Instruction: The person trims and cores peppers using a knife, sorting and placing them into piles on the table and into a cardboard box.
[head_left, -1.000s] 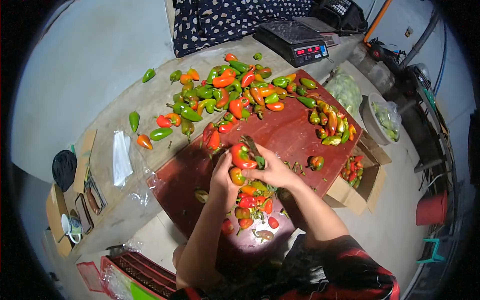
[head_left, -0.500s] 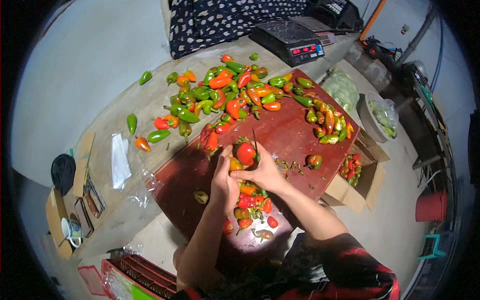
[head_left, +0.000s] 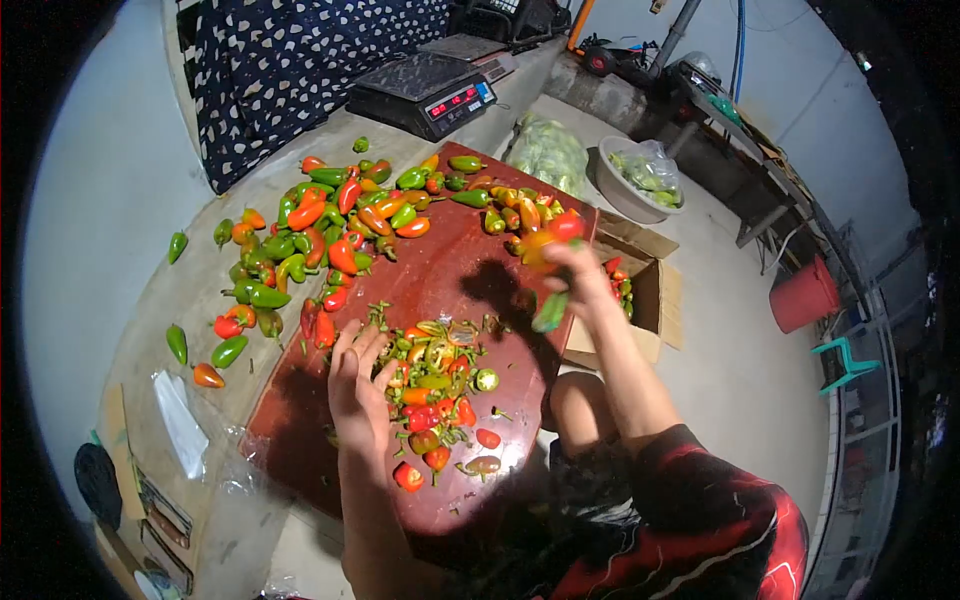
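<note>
My right hand is raised over the right side of the red table, closed around a red and orange pepper, possibly more than one; motion blurs it. A green piece, perhaps a knife handle, sticks out below the same hand. My left hand is open with fingers spread, holding nothing, beside a heap of cut peppers and stems. A pile of whole peppers, green, orange and red, lies beyond it. A smaller group of peppers is at the table's right corner.
A cardboard box holding peppers stands on the floor at the right. Behind it are a grey tub and a bag of green produce. A digital scale sits on the back ledge. A red bucket is farther right.
My hands have parted: the right swung right with the pepper, while the left opened over the table. The view has shifted right, uncovering the cut heap.
</note>
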